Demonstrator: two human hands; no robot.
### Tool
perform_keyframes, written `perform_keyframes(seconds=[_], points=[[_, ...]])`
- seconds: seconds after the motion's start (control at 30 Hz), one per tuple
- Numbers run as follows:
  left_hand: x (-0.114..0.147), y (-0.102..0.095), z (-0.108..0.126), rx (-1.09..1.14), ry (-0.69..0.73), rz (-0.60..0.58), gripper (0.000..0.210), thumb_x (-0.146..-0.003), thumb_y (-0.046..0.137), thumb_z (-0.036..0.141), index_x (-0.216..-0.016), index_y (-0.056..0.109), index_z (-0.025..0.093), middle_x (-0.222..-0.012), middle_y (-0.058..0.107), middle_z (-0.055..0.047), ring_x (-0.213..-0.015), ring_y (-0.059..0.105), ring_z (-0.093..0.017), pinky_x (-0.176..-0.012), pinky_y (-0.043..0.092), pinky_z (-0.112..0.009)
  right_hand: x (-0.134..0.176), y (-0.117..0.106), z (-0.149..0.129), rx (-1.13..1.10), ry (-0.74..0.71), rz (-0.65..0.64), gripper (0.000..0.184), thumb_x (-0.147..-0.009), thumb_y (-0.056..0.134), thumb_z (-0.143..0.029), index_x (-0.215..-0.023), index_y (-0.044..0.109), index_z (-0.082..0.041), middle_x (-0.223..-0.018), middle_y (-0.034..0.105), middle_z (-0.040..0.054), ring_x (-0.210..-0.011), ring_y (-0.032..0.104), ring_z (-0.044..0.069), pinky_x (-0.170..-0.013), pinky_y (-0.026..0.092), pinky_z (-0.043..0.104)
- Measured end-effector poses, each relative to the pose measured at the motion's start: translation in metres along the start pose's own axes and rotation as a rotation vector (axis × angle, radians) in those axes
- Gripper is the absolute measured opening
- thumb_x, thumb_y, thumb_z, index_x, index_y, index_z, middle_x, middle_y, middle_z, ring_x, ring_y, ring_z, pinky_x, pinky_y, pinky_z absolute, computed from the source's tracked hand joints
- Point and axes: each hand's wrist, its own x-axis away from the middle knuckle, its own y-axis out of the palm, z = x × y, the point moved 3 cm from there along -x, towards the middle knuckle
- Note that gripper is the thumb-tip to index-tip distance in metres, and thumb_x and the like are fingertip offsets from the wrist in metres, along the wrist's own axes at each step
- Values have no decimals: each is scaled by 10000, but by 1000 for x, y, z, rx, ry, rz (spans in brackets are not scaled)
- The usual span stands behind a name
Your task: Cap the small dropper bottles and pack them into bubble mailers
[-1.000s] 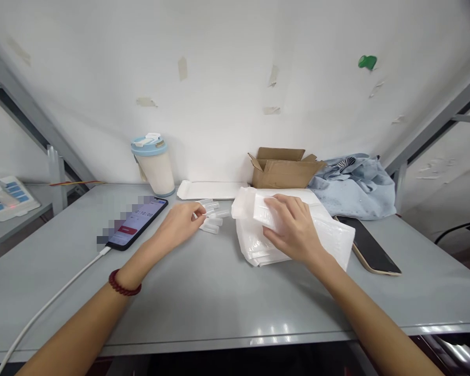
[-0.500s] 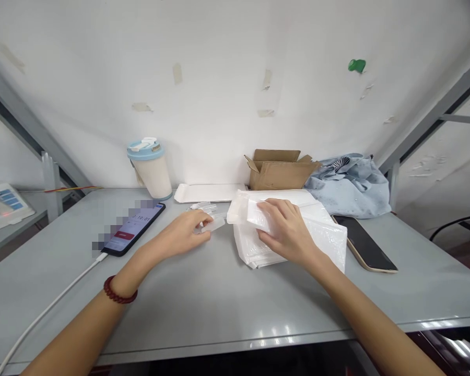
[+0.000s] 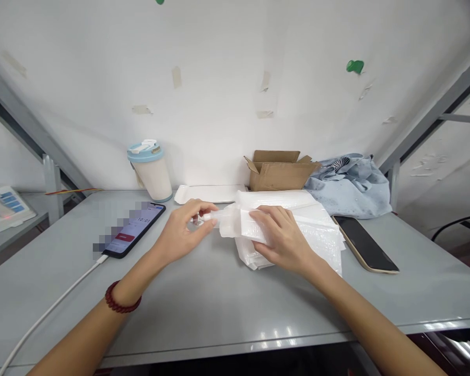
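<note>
Near the middle of the table, my left hand (image 3: 188, 230) pinches a small clear plastic tube (image 3: 220, 214) between thumb and fingers. The tube's far end is at the mouth of a white bubble bag (image 3: 230, 221). My right hand (image 3: 280, 235) is closed around this bag from above, thumb on the near side, with the opening turned left. Beneath it lies a stack of white bubble bags (image 3: 321, 245), partly covered by my right hand. How far the tube reaches inside the bag I cannot tell. Other small clear pieces near my left fingers are mostly hidden.
Behind stand a cup with a blue lid (image 3: 151, 169), a flat white package (image 3: 207, 194), an open cardboard box (image 3: 284, 175) and a light blue cloth (image 3: 350, 188). A charging phone (image 3: 135, 230) lies left, a dark-screened phone (image 3: 364, 244) right.
My left hand has lifted the clear tube off the table area and brought it right, up to the bag's mouth. My right hand has shifted the bag slightly left.
</note>
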Motion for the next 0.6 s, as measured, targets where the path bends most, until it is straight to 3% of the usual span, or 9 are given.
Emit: perform_keyframes(seconds=[0.13,0.3,0.43,0.5,0.6], points=[[3,12,3,-77,123,-84,185,-836,563,329,-953,626,201,-881,666,-36,-769,553,-167,-665,447,-274,1,3,-7,-17,-30,0,456,-742,550,-203,-1190,473,-160,-1144,538,144,-1023,486,285,-832,392,428],[9,27,10,-6,126,-36,128,-839,581,267,-919,664,212,-831,695,-16,-692,587,-147,-661,480,-268,2,6,-14,-39,-57,4,490,-723,549,-174,-1206,468,-156,-1137,544,145,-1017,490,284,-830,391,422],[11,34,16,186,139,-85,208,-867,510,218,-879,718,220,-1021,722,-35,-975,643,-193,-893,488,-319,3,6,-12,-38,-68,41,474,-740,551,-166,-1206,461,-149,-1127,551,149,-1026,498,282,-829,399,418],[8,30,12,271,69,-52,217,-854,512,230,-856,729,214,-1086,711,-43,-1056,625,-214,-950,469,-347,3,6,-8,-28,-58,68,468,-763,553,-188,-1218,449,-159,-1140,547,151,-1040,502,286,-831,404,422],[-1,14,-7,272,-133,84,197,-815,540,285,-830,716,197,-1040,722,-58,-961,652,-224,-857,508,-343,3,3,-2,2,-25,104,465,-776,553,-210,-1227,446,-175,-1145,547,151,-1031,511,298,-821,412,433]])
